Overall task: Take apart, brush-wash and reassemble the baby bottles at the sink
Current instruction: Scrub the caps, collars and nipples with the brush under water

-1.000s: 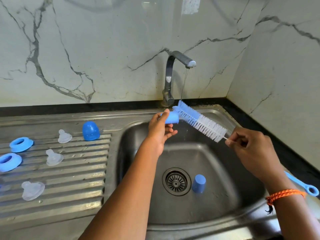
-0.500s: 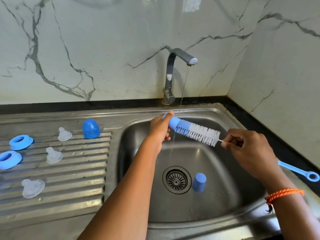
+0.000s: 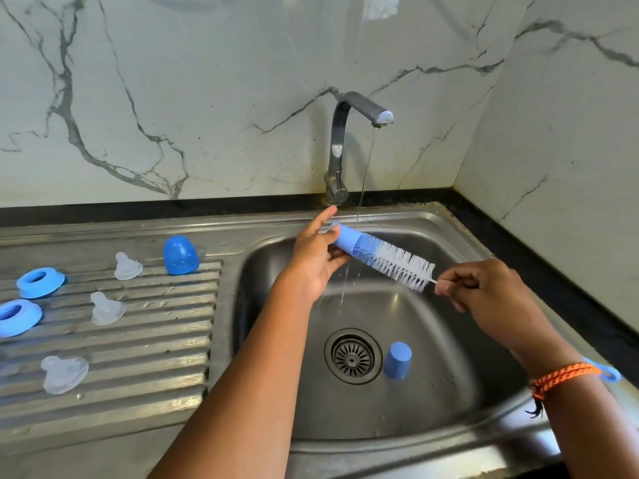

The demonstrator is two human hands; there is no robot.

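My left hand (image 3: pixel 316 252) grips a small blue bottle (image 3: pixel 346 240) sideways over the sink basin (image 3: pixel 449 357), right under the thin water stream. The blue-and-white bottle brush (image 3: pixel 397 262) has its tip inside the bottle's mouth. My right hand (image 3: pixel 484 292) pinches the brush's wire stem, and the brush's blue handle end (image 3: pixel 610 373) shows behind my right wrist. A second blue bottle (image 3: pixel 397 360) stands upside down beside the drain (image 3: pixel 352 356).
On the ridged drainboard (image 3: pixel 155 340) to the left lie two blue collar rings (image 3: pixel 39 281) (image 3: pixel 15 316), three clear teats (image 3: pixel 128 266) (image 3: pixel 105 309) (image 3: pixel 64 373) and a blue dome cap (image 3: pixel 180 254). The tap (image 3: pixel 349 146) runs at the back. Marble walls close the back and right.
The brush has slid further into the bottle, then drawn partly back out. Both hands shifted slightly lower and left under the stream.
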